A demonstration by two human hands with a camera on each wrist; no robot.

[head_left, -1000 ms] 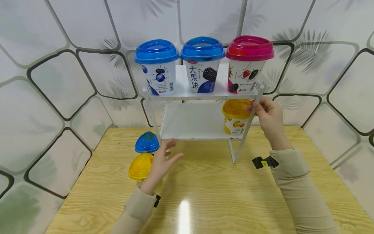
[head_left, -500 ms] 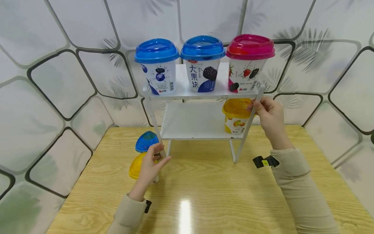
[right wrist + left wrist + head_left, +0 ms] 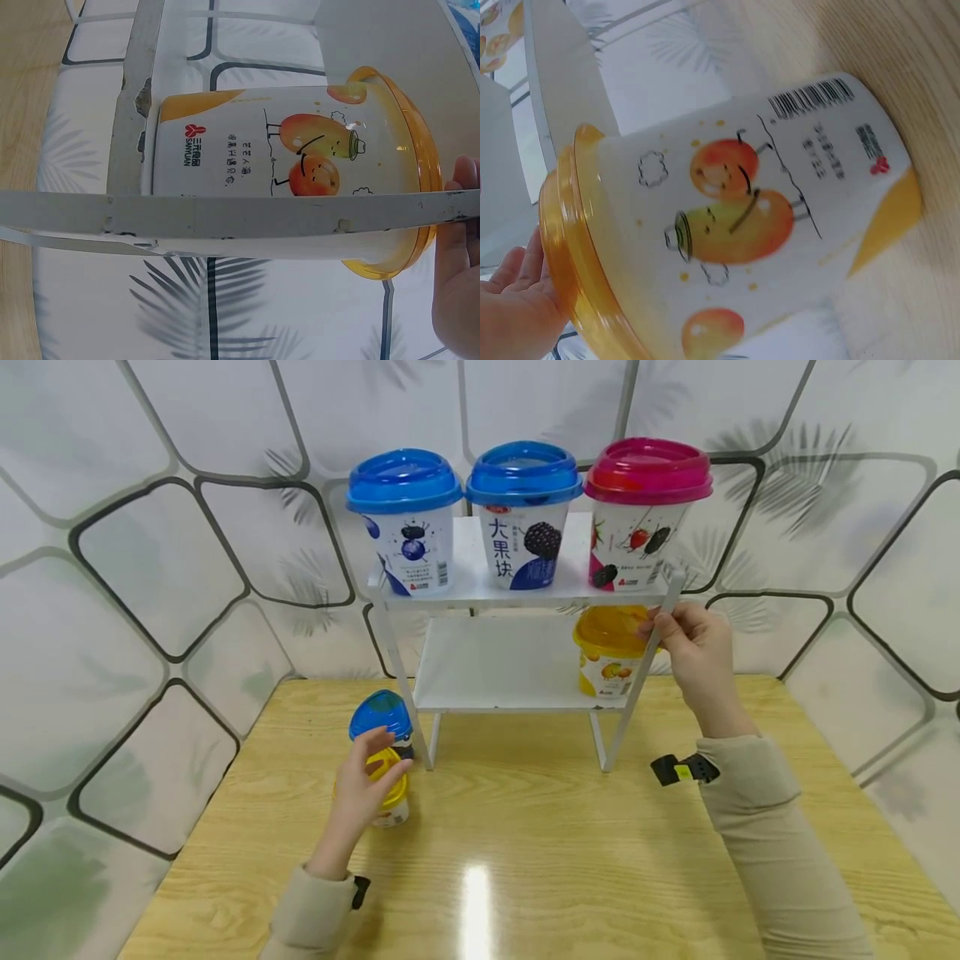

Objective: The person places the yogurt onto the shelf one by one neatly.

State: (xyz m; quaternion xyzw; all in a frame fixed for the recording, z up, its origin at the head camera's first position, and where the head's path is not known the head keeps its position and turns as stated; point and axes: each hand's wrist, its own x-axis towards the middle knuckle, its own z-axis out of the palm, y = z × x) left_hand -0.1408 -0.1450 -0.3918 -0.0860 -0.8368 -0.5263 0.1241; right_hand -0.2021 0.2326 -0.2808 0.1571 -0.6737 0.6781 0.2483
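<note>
My left hand (image 3: 356, 785) is over a yellow-lidded yogurt cup (image 3: 394, 785) standing on the table, fingers and thumb spread apart above its lid. In the left wrist view this mango-printed cup (image 3: 735, 217) fills the middle, with the hand's fingers partly hidden behind the lid. My right hand (image 3: 703, 656) grips the right front leg (image 3: 639, 681) of a white two-tier rack, thumb in front, fingertips reaching past it to the lid of another mango yogurt cup (image 3: 609, 652). That cup stands upright on the lower shelf; the leg crosses it in the right wrist view.
Two blue-lidded cups (image 3: 411, 547) and a pink-lidded cup (image 3: 637, 539) stand in a row on the upper shelf (image 3: 465, 556). Behind my left hand, another blue-lidded cup (image 3: 381, 714) stands on the wooden table (image 3: 540, 827), beside the rack's left leg.
My left hand has moved left and toward me, from near the rack's left leg to over the yellow-lidded cup. My right hand keeps its place on the rack.
</note>
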